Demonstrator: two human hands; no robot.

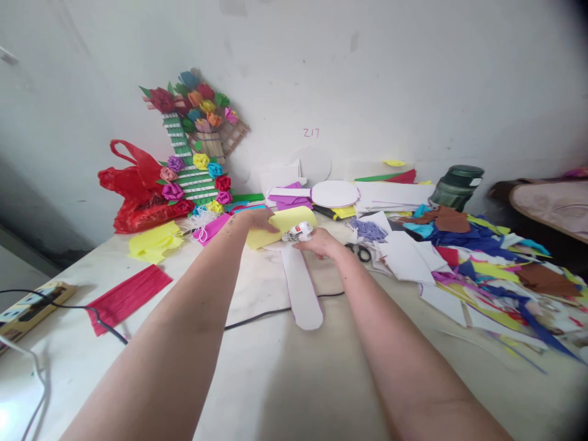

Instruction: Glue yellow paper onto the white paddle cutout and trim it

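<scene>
Right hand was closed around a white tool, apparently a glue gun, held over the upper end of the white cutout's handle. Left hand was on the left part of the yellow sheet, fingers against it; couldn't tell if they pinched it or just pressed. Key relation: the white cutout lay flat on the table, long axis running toward the person, drifting slightly right, rounded end nearest the body. Its far end went in under the sheet, with a bit of pale edge showing at the sheet's near side. From the right hand the handle lay nearward and a little left; that hand was the nearer one to it, left hand nearer the sheet's left edge. Black cord passed crosswise by the handle. Scissors and purple yarn sat right of the right hand, scrap pile further right. Behind the sheet, a second paddle-shaped cutout lay crosswise, handle pointing left.
</scene>
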